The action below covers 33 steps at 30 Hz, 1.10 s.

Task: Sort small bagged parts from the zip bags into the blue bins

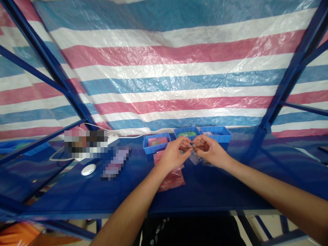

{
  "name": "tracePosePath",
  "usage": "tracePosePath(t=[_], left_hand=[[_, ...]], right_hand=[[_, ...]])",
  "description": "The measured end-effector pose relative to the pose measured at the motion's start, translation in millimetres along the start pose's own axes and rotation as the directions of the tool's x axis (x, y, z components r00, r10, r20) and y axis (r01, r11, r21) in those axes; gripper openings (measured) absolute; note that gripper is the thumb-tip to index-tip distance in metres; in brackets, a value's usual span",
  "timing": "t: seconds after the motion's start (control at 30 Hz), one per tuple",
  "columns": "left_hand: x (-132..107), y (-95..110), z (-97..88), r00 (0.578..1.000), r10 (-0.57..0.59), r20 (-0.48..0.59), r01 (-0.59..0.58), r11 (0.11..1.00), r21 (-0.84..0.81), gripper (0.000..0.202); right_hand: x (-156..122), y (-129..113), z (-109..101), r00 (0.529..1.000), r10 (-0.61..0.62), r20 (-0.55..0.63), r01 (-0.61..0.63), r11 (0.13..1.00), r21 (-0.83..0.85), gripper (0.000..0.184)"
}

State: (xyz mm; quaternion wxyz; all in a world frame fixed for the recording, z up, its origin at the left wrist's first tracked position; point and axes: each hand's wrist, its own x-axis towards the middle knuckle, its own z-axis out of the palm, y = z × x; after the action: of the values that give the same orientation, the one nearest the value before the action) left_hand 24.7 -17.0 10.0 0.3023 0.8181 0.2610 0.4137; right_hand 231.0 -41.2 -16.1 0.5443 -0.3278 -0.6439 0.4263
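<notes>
My left hand and my right hand meet above the blue table, fingertips almost touching. Both are closed in a pinch at the top of a small clear plastic bag, which hangs down between them. A tiny bluish bit shows at the fingertips, too small to name. Under and beside my left hand lies a pink plastic bag, flat on the table. Just beyond the hands stand a blue tray with pink packets, a tray with green pieces and a tray with pale pieces.
On the left lie a round white object, a blurred-out flat item and a white power strip with cables. Blue metal posts frame the table, with a striped plastic sheet behind. Orange cloth shows at lower left.
</notes>
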Motion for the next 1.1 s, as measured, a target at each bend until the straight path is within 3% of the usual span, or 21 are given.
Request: tracePosePath(t=[0.27, 0.47, 0.8, 1.1], left_hand=[[-1.4, 3.4, 0.3, 0.999, 0.002, 0.042, -0.004, 0.998, 0.06, 0.022], [-0.3, 10.2, -0.9, 0.999, 0.054, 0.006, -0.054, 0.989, 0.14, 0.013], [0.1, 1.4, -3.0, 1.0, -0.02, -0.018, 0.021, 0.999, 0.033, 0.02], [-0.2, 3.8, -5.9, 1.0, 0.013, -0.022, -0.012, 0.999, 0.037, 0.022]], right_hand=[[1.1, -1.1, -0.5, 1.0, 0.012, -0.004, -0.012, 1.0, 0.012, 0.024], [-2.2, -3.8, -0.1, 1.0, -0.018, 0.013, 0.019, 0.998, -0.068, 0.024], [0.8, -5.5, -4.5, 0.999, 0.033, 0.0, -0.033, 0.999, -0.03, 0.029], [1.4, -6.2, -4.5, 1.0, 0.017, 0.005, -0.016, 0.999, -0.033, 0.034]])
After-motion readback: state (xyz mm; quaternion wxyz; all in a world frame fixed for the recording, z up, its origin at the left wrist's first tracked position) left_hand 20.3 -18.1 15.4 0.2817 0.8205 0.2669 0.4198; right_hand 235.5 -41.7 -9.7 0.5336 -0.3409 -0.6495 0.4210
